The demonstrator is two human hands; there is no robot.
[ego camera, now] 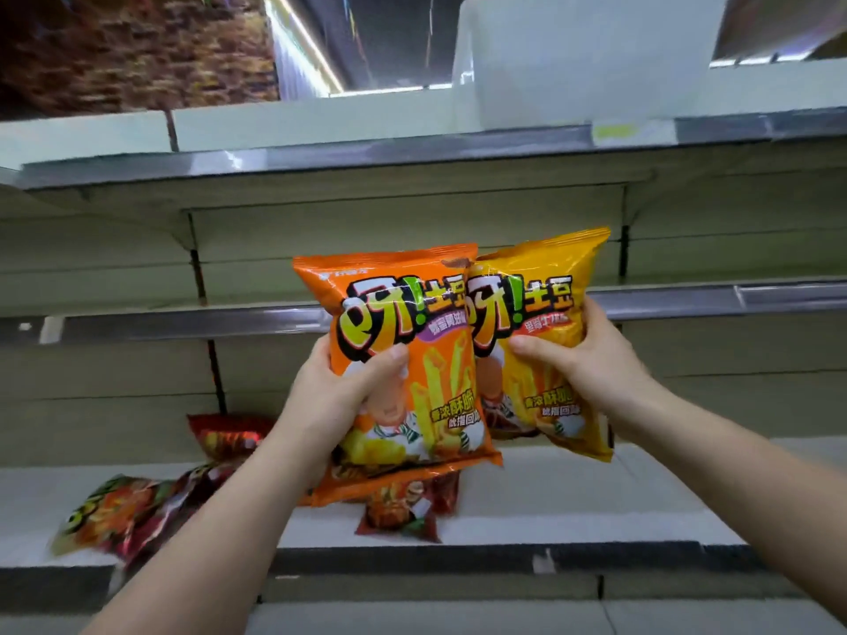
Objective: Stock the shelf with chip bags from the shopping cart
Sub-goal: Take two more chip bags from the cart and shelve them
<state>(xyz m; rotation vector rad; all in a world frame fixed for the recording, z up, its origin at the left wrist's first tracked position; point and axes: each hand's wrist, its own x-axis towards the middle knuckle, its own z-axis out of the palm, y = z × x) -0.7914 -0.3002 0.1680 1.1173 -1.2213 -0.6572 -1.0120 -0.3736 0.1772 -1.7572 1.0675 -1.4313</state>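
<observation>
Two chip bags (403, 359), one per hand's grip.

Both forearms bare, reaching up and fwd from the bottom corners, converging toward centre. Left hand (341, 396) raised at about mid-frame, wrist bent back a bit, thumb across the front of an orange chip bag (403, 359), fingers wrapped behind its left edge. Right hand (591, 359) slightly higher, thumb pressed on the front of a yellow chip bag (536, 341), fingers curled round its right edge. Both grips firm; hands apart, roughly level.
</observation>
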